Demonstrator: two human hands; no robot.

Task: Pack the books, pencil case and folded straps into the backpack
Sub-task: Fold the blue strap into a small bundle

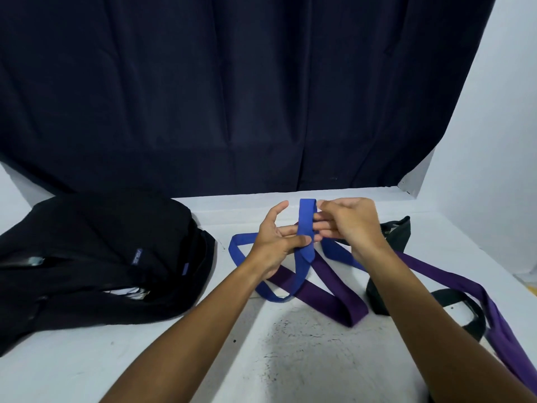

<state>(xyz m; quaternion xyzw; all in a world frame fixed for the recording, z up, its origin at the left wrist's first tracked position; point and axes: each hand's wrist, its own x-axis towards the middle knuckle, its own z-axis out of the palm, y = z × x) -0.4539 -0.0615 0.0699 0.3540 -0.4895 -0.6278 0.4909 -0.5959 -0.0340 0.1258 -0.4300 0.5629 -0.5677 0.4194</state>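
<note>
A blue strap (305, 228) stands looped upright between my hands above the table's middle. My left hand (276, 242) grips its lower part, thumb across the band. My right hand (348, 222) pinches the top fold with its fingertips. The rest of the blue strap trails in loops on the table. A purple strap (334, 298) lies beneath it and runs off to the right. A black strap (401, 228) lies behind my right hand. The black backpack (101, 257) lies flat at the left, its zip partly open with something pale showing inside.
The white table (290, 359) has scuffed dark specks near the front. A dark curtain (232, 97) hangs behind the table's far edge. A white wall (494, 141) stands at the right.
</note>
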